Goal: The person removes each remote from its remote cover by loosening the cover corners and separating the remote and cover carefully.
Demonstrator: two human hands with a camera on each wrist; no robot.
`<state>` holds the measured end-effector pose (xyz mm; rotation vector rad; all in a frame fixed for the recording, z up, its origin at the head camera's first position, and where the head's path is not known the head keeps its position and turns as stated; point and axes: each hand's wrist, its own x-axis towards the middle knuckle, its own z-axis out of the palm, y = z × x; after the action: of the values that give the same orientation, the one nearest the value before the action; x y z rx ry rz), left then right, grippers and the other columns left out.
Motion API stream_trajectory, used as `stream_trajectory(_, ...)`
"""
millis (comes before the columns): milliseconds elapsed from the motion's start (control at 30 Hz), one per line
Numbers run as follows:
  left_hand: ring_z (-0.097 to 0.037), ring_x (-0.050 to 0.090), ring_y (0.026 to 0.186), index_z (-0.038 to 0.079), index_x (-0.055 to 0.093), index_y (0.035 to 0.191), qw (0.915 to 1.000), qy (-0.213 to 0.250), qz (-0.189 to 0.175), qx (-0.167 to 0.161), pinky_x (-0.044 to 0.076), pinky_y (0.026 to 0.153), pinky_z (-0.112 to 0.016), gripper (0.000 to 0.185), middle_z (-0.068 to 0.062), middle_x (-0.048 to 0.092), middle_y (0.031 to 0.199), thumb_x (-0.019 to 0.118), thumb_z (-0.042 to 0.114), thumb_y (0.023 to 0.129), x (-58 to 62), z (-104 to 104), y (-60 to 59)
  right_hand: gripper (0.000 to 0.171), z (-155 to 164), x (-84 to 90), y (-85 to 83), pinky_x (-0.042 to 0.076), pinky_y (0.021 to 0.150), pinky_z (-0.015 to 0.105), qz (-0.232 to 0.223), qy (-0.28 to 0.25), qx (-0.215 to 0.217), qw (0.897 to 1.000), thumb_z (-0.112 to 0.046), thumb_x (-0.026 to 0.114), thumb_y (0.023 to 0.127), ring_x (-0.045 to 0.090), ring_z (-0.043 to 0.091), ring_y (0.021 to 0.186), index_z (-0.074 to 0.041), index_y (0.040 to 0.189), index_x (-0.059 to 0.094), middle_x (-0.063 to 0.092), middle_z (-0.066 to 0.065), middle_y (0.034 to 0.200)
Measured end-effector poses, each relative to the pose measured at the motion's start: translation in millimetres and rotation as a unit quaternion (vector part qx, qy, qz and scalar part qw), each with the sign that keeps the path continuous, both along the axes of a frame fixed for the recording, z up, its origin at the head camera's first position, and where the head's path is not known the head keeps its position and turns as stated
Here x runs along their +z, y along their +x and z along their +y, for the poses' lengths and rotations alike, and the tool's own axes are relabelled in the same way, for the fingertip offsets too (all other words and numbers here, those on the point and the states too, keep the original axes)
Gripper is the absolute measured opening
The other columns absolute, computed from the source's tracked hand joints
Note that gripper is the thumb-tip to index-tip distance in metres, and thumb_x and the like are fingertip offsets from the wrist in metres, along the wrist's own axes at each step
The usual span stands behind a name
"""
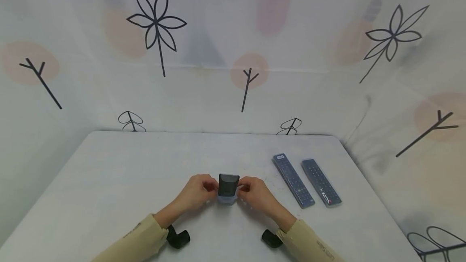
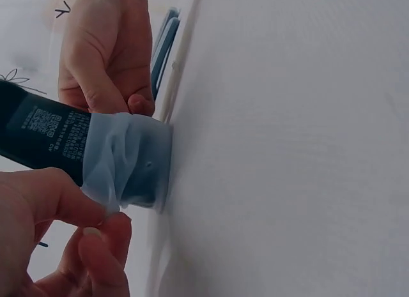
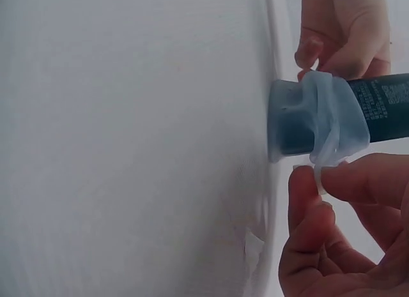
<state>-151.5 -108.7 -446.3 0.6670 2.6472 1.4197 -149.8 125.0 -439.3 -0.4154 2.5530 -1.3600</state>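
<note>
- Translucent sleeve (image 2: 131,159): pinching its edge with left hand (image 1: 196,192), left of dark device (image 1: 228,185).
- Pinching opposite edge with right hand (image 1: 257,194), right of device.
- Standing device nearly upright on white table (image 1: 145,161), lower end sleeved.
- Showing QR code (image 2: 45,123) on device; print (image 2: 73,138) too small to read.

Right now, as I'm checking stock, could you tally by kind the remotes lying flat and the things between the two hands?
Flat remotes: 2
Upright dark device: 1
Translucent sleeve around the device's lower part: 1
Total: 4
</note>
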Motion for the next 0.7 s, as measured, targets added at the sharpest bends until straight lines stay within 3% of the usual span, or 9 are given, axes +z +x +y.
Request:
stream_trajectory(300, -0.011, 0.056, 0.073, 0.012, 0.073, 0.081, 0.9999, -0.01, 0.0, 0.011, 0.047, 0.064, -0.028, 0.014, 0.004, 0.063, 0.077, 0.071, -0.001, 0.076, 2.2, 2.6, 0.2, 0.024, -0.8, 1.7, 0.8, 0.051, 0.067, 0.031, -0.008, -0.008, 0.0, 1.0, 0.006, 0.067, 0.086, 0.061, 0.015, 0.081, -0.005, 0.107, 0.073, 0.07, 0.006, 0.103)
stream_trajectory(433, -0.011, 0.057, 0.074, 0.012, 0.076, 0.087, 0.9998, -0.011, 0.011, 0.01, 0.048, 0.066, -0.028, 0.017, 0.006, 0.064, 0.079, 0.07, -0.001, 0.077, 0.1, 2.4, -0.8, 0.025, -0.3, 1.2, -0.1, 0.051, 0.067, 0.031, -0.009, -0.004, -0.002, 1.0, 0.006, 0.067, 0.087, 0.06, 0.015, 0.079, -0.004, 0.108, 0.073, 0.07, 0.006, 0.101)
stream_trajectory(700, -0.013, 0.057, 0.075, 0.01, 0.078, 0.096, 0.9999, 0.005, -0.003, 0.013, 0.049, 0.066, -0.029, 0.022, 0.005, 0.063, 0.08, 0.07, -0.002, 0.078, -1.1, 4.4, -2.3, 0.025, -1.8, -1.0, -1.1, 0.051, 0.064, 0.031, 0.0, 0.004, -0.018, 1.0, 0.005, 0.067, 0.087, 0.06, 0.015, 0.076, -0.002, 0.111, 0.071, 0.07, 0.007, 0.097)
